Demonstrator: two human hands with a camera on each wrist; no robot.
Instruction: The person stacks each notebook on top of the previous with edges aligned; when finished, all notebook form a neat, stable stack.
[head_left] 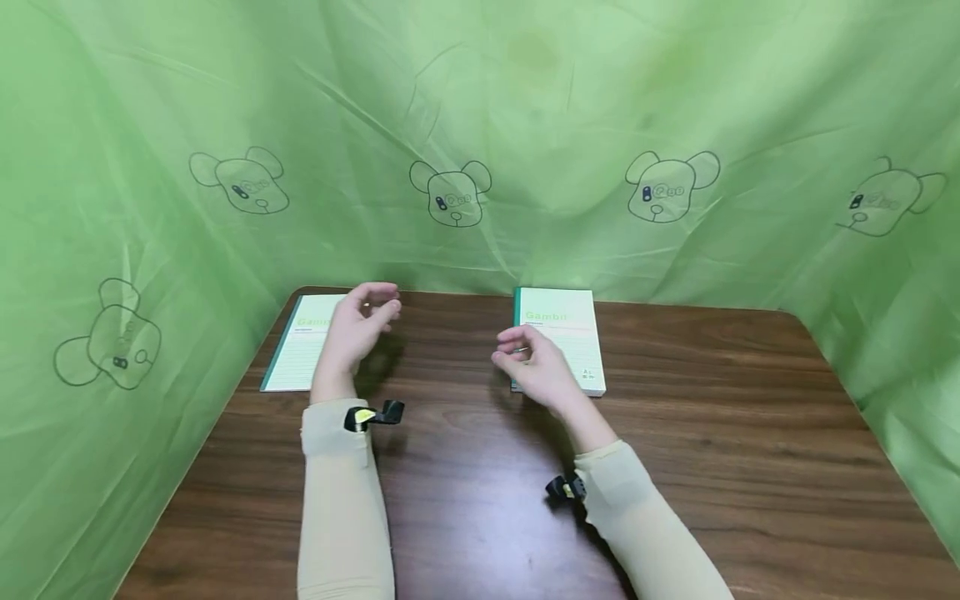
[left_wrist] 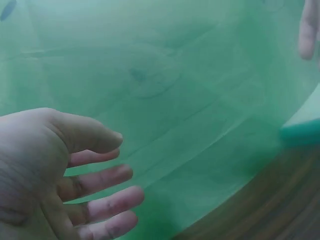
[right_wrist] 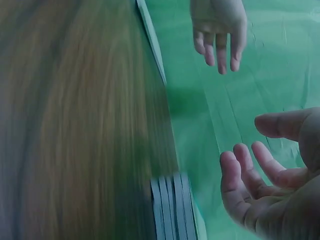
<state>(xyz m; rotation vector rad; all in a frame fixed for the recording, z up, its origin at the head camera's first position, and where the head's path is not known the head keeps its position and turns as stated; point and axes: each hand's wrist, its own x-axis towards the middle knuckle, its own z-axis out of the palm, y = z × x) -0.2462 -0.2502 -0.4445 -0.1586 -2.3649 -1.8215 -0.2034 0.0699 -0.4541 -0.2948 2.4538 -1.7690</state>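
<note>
Both my hands hang empty above the dark wood-grain table (head_left: 675, 467), between two lots of green-and-white ruled notebooks. My left hand (head_left: 358, 327) is raised over the table's far left corner, fingers loosely spread and gripping nothing, just beside the single thin green-spined notebook (head_left: 300, 354) that lies flat there; the left wrist view confirms the fingers (left_wrist: 107, 202) apart, with only green cloth behind them. My right hand (head_left: 534, 367) hovers at the near left corner of the thicker stack of green-spined notebooks (head_left: 566, 329), which sits against the table's far edge near its middle. Its fingers curl slackly and close on nothing; from the right wrist view the fingertips (right_wrist: 240, 165) are apart, and the stack's page edges (right_wrist: 172, 207) show just beside them, though blurred. Whether that hand brushes the stack I cannot tell.

A crinkled green cloth backdrop printed with bear heads (head_left: 450, 193) walls the table on three sides.

I judge this a moment between grasps: neither lot of notebooks is held, and the right hand is nearest to taking one. A next move would call for lowering the fingers to the stack's near edge and separating the top copy cleanly.
</note>
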